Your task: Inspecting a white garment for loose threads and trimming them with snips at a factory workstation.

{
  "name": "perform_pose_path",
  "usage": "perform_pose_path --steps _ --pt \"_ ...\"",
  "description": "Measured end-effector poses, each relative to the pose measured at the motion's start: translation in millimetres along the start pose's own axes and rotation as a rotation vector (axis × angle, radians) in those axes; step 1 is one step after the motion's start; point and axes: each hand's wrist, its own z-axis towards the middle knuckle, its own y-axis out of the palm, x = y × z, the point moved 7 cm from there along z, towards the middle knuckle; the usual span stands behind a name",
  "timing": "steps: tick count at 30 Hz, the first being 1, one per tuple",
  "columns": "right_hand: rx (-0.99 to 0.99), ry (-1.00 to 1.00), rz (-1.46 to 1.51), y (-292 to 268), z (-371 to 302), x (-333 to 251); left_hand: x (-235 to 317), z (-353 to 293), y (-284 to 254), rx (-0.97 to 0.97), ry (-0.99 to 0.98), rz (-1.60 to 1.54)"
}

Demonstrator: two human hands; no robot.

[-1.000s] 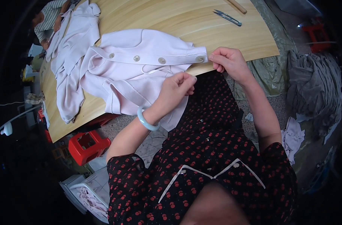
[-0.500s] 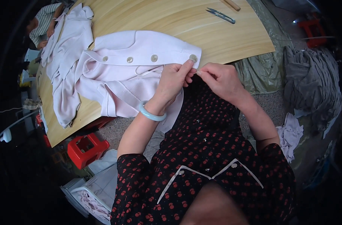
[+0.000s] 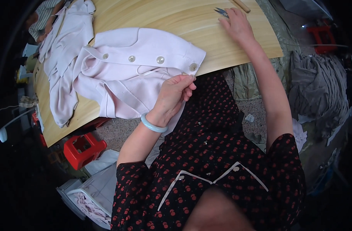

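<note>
A pale pink garment (image 3: 118,71) with a row of large buttons lies partly on the table and hangs over its near edge. My left hand (image 3: 175,89), a pale bangle at its wrist, is closed in a pinch just below the end button (image 3: 193,67). What sits between the fingertips is too small to make out. At the far right of the table my right hand (image 3: 239,26) is over the thread snips (image 3: 222,13), with thumb and fingers apart. The blades show beyond the fingers; the hand hides the handles.
Next to the snips lies a wooden stick (image 3: 242,5). More pale fabric (image 3: 70,42) covers the table's left side, a person (image 3: 45,17) beyond it. Red stools (image 3: 83,150) stand below left and far right. Grey cloth (image 3: 318,88) is heaped at right, and a bin (image 3: 93,200) holds pink pieces.
My right hand has left the garment's edge and moved up and right to the snips. My left hand has slid slightly down, off the end button, still pinching.
</note>
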Motion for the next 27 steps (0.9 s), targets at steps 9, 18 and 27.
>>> perform_pose_path --steps 9,18,27 --pt "-0.388 0.324 0.181 52 12 44 33 -36 -10 0.221 0.364 0.474" --pt "-0.407 0.582 1.029 12 -32 -6 57 -69 23 0.342 1.387 1.317" --pt "-0.767 0.545 1.150 -44 -101 -89 60 -59 24 0.244 1.310 1.225"
